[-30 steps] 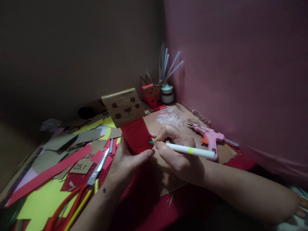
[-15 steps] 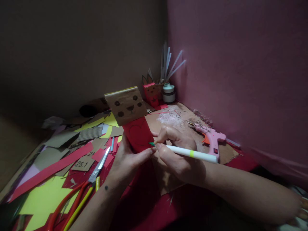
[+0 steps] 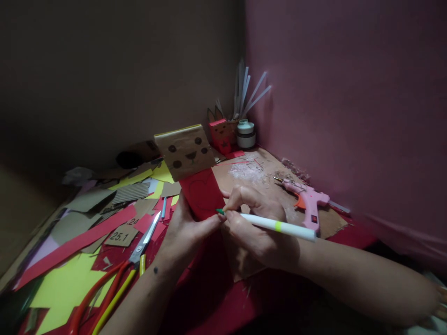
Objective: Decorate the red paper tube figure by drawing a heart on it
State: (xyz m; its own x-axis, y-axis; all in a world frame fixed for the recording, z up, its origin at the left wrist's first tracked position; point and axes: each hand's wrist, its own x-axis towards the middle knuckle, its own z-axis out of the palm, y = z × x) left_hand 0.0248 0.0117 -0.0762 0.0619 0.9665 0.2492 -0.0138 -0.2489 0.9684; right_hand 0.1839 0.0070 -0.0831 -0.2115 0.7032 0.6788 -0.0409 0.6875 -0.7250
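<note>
My left hand [image 3: 188, 228] is closed around the lower part of a paper figure [image 3: 202, 193], thumb across its front. The figure has a square brown cardboard head with a drawn face and a red body bearing a faint curved line. It tilts slightly to the left. My right hand [image 3: 258, 223] pinches a white marker [image 3: 279, 224] with a yellow-green band. The marker's green tip is at the lower right of the red body, close to my left thumb; whether it touches the paper I cannot tell.
Red-and-yellow-handled scissors [image 3: 139, 249] lie at left among yellow paper [image 3: 66, 288], red strips and cardboard scraps [image 3: 122, 235]. A pink glue gun [image 3: 310, 200] rests at right. Behind stand a smaller red figure [image 3: 220, 135], a lidded jar [image 3: 246, 134] and glue sticks [image 3: 256, 95].
The marker's tip has dipped slightly, and my right hand has shifted a little with it. My left hand keeps its hold on the figure. The whole view has moved slightly.
</note>
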